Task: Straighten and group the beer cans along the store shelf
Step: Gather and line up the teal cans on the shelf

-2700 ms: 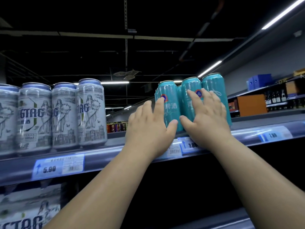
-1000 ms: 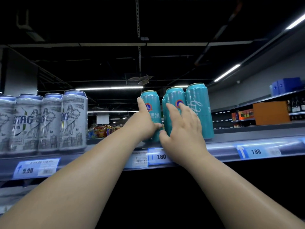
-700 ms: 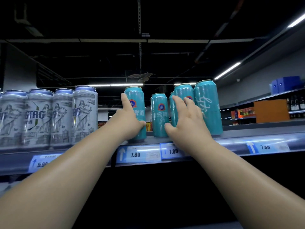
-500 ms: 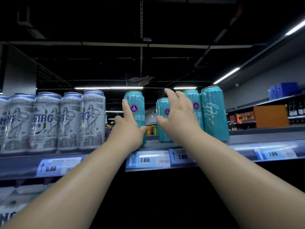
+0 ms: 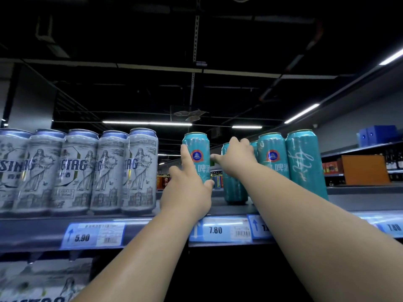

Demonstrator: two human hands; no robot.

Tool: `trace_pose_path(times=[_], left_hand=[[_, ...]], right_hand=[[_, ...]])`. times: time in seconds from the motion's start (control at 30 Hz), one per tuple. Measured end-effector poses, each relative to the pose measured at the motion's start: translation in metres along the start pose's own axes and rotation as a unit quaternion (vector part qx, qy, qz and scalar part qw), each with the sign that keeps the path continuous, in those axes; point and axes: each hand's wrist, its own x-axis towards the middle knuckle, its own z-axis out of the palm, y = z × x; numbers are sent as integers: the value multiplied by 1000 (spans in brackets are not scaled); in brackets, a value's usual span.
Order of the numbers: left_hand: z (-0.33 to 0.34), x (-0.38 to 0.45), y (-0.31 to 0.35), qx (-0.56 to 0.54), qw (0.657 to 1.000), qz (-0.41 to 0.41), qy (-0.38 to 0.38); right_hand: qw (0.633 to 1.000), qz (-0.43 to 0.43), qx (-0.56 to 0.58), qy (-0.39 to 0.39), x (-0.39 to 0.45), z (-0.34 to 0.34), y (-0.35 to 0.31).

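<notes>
Two teal beer cans were held on the store shelf, one in each hand.

The leftmost teal can stood upright at the shelf front, apart from the other teal cans, and was gripped low on its body by the left hand, thumb on its right side and fingers laid up its left side. A teal can set further back was grasped near its top by the right hand, the fingers curled over the rim and the thumb stretched out to the left. Two more teal cans were seen upright and touching just to the right. A row of silver cans was packed together on the left, well clear of the gripped can. Price tags were fixed along the shelf edge.
</notes>
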Motion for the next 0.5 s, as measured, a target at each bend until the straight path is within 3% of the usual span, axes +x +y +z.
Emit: trace_pose_path(times=[0.23,0.5], left_hand=[[0,0,-1,-11,1000,3,12],[-1,-1,-3,-22,999,19,43]], right_hand=[[994,-19,97,38,-1,2,5],[968,-109,214,68,-29,-16,14]])
